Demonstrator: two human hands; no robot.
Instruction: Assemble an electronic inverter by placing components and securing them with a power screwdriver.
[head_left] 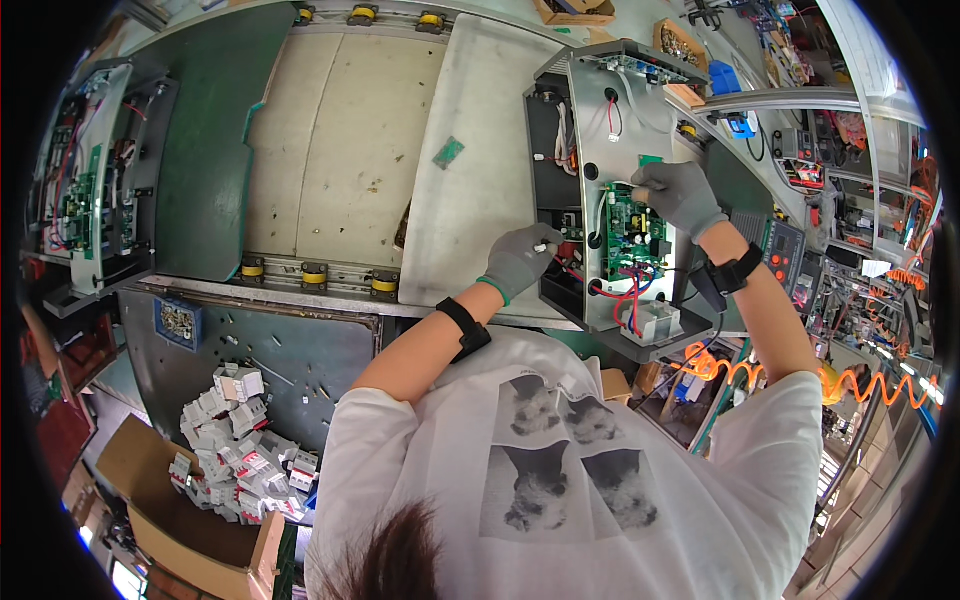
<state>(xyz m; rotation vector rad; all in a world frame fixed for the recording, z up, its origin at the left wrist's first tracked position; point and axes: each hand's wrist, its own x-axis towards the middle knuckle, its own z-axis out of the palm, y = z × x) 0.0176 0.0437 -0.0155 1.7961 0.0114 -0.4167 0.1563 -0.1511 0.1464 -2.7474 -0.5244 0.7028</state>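
A metal-cased electrical unit [625, 130] stands before me on the right, its inside exposed. A green circuit board [638, 232] is mounted on its metal panel, with red and blue wires [632, 300] running below. My right hand [683, 198], in a grey glove, is closed at the board's upper edge; what its fingertips grip is hidden. My left hand [518, 262], also gloved, is at the unit's left side with thumb and fingers pinched together. Something small and pale shows at those fingertips, too small to name. A white block-shaped part [652, 322] sits at the unit's near end.
A similar open unit [95, 190] stands far left, by a green board [205, 150]. A grey plate [465, 110] lies left of my unit. Below left are piled white-grey block parts [240, 450], a cardboard box [190, 510] and a blue bin [178, 322]. An orange coiled hose [740, 372] hangs right.
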